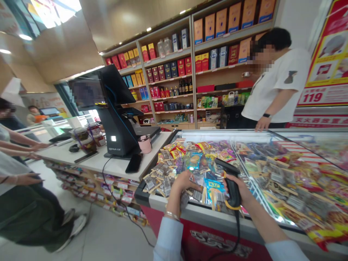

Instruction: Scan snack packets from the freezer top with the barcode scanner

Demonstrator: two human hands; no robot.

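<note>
My right hand [239,188] is wrapped round the grip of a black barcode scanner [231,190] with yellow trim. The scanner's head points left, over the piled packets. My left hand [185,181] reaches down among small snack packets [165,181], its fingers curled; what lies between them is hidden. Just right of it is a blue snack packet [214,188], below the scanner's head. Red and yellow packets [175,150] lie farther back. Everything is heaped at the glass-topped chest [165,201] in front of me. A cable hangs from the scanner's base.
Left of the chest, a white counter [114,172] bears a checkout terminal [116,123], a black phone [134,163], a pink cup [145,144] and lidded tubs [84,139]. A cable trails over its front. People stand at left; another person [274,83] stands behind the chest.
</note>
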